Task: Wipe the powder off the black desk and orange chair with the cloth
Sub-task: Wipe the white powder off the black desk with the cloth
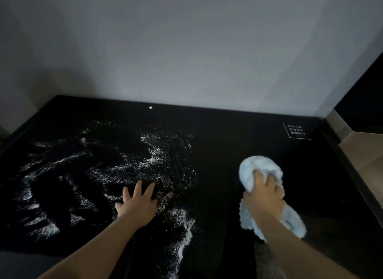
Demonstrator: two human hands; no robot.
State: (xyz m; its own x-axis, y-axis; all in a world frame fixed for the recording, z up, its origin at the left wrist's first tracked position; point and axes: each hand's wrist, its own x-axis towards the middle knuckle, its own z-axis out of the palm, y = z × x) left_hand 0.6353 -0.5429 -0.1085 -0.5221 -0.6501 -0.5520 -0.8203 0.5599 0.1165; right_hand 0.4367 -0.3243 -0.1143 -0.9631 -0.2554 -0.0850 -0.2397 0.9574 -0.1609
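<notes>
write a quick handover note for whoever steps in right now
Left hand: open, fingers spread, resting flat on the black desk amid the powder.
Right hand: grip closed round the bunched light-blue cloth, over the desk's right part.
Done: the right part shows no powder.
Left: streaks and patches across the left and middle, a trail running to the near edge, and one white speck by the back edge. The orange chair is out of view.
</notes>
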